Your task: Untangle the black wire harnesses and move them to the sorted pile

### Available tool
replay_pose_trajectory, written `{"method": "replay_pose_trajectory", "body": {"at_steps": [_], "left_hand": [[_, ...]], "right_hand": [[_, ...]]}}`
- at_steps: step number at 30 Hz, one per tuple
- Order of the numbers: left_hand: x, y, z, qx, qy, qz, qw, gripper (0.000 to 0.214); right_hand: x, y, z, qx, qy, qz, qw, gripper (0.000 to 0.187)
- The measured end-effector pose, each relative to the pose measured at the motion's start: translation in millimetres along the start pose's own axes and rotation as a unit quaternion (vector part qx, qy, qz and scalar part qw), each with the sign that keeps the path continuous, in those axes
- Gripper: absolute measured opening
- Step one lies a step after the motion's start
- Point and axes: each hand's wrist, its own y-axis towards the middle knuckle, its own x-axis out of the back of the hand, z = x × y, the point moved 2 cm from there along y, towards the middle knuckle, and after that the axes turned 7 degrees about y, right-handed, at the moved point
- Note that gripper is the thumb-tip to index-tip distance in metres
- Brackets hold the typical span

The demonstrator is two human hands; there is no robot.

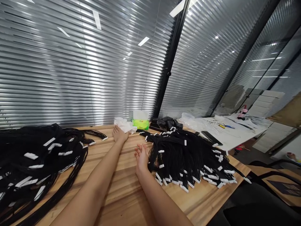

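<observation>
Left hand: Your left hand lay open and empty on the worktop, holding nothing, with its fingertips just against a crumpled white tissue near the back edge.

Right hand: Your right hand was empty too, its fingers loosely apart and curled, just beside the near side of the flat-laid bundle of black strands, and not visibly touching it.

Strands: That bundle lay right of centre, its white-tabbed ends fanned towards the front edge, which seemed to keep the tabs separate and easy to reach. A looser heap of white-tabbed black strands filled the left end of the worktop.

Gap: A strip of bare wood ran between the two lots, seemingly leaving your arms room to work.

Back edge: A green tissue pack and a dark heap, too shadowed to identify, sat well back, apparently out of your reach path.

Beyond: A white table with a black phone-like slab adjoined the far right corner, below slatted blinds.
</observation>
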Motion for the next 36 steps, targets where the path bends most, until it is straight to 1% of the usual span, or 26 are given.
{"method": "replay_pose_trajectory", "body": {"at_steps": [3,7,10,13,14,15,16,17,18,19,20,21,22,23,24,25,27,28,30,31,34,36], "left_hand": [[3.8,-2.5,3.1,-0.003,-0.023,0.004,1.0,0.109],[15.3,-9.5,7.1,-0.013,-0.06,-0.008,0.998,0.105],[33.2,-16.7,9.0,-0.02,-0.087,-0.044,0.995,0.097],[56.1,-26.4,5.9,-0.026,-0.109,-0.1,0.989,0.081],[62.5,-31.1,1.7,-0.048,-0.118,-0.112,0.986,0.075],[66.7,-37.2,-6.1,-0.121,-0.152,-0.101,0.976,0.064],[67.3,-45.1,-16.3,-0.206,-0.177,-0.039,0.962,0.054],[65.8,-54.4,-26.4,-0.25,-0.18,0.007,0.951,0.043],[62.1,-65.1,-37.1,-0.278,-0.18,0.044,0.942,0.033],[56.4,-77.2,-48.3,-0.301,-0.177,0.081,0.934,0.027],[49.1,-89.9,-59.4,-0.314,-0.176,0.112,0.926,0.027],[41.0,-103.0,-69.8,-0.319,-0.175,0.136,0.922,0.032],[32.6,-115.9,-79.4,-0.317,-0.177,0.155,0.919,0.038],[24.7,-128.3,-87.8,-0.308,-0.179,0.168,0.919,0.048],[17.6,-140.2,-95.2,-0.298,-0.181,0.18,0.92,0.057],[11.6,-151.5,-101.8,-0.288,-0.18,0.191,0.921,0.066],[3.4,-173.3,-114.0,-0.271,-0.173,0.209,0.924,0.08],[0.8,-184.0,-120.0,-0.26,-0.167,0.22,0.925,0.083],[-3.0,-205.1,-132.2,-0.229,-0.128,0.257,0.93,0.085],[-3.8,-215.1,-139.0,-0.229,-0.111,0.268,0.929,0.085],[-4.4,-236.4,-156.8,-0.218,-0.077,0.271,0.935,0.085],[-4.4,-241.9,-164.6,-0.219,-0.068,0.274,0.934,0.084]], "right_hand": [[-3.8,-2.6,1.2,0.009,-0.018,0.01,1.0,0.038],[-11.7,-8.8,1.9,0.033,-0.049,0.029,0.998,0.038],[-17.3,-11.9,3.1,0.062,-0.072,0.047,0.994,0.034],[-21.9,-14.5,6.2,0.095,-0.097,0.066,0.988,0.025],[-23.1,-17.0,7.4,0.107,-0.105,0.07,0.986,0.028],[-24.0,-21.0,8.3,0.118,-0.11,0.072,0.984,0.033],[-25.1,-27.0,9.2,0.137,-0.122,0.081,0.98,0.037],[-26.4,-35.0,9.6,0.161,-0.138,0.095,0.973,0.039],[-28.2,-44.8,9.5,0.189,-0.161,0.122,0.961,0.04],[-33.1,-57.9,10.0,0.281,-0.239,0.21,0.906,0.039],[-37.8,-72.8,9.3,0.373,-0.305,0.298,0.824,0.039],[-41.4,-87.5,7.6,0.443,-0.347,0.378,0.735,0.036],[-43.7,-100.3,6.2,0.492,-0.369,0.434,0.658,0.032],[-45.4,-110.9,5.7,0.518,-0.382,0.48,0.596,0.027],[-46.6,-118.3,7.3,0.532,-0.391,0.493,0.566,0.023],[-47.7,-123.3,10.5,0.537,-0.401,0.49,0.557,0.021],[-50.3,-129.6,20.3,0.541,-0.414,0.472,0.559,0.021],[-51.8,-132.3,25.7,0.545,-0.417,0.47,0.555,0.021],[-55.5,-138.3,35.8,0.56,-0.411,0.481,0.535,0.021],[-57.4,-141.1,40.0,0.567,-0.405,0.489,0.525,0.021],[-62.1,-147.2,47.1,0.578,-0.396,0.514,0.496,0.025],[-63.2,-148.0,48.1,0.575,-0.404,0.531,0.473,0.027]]}}
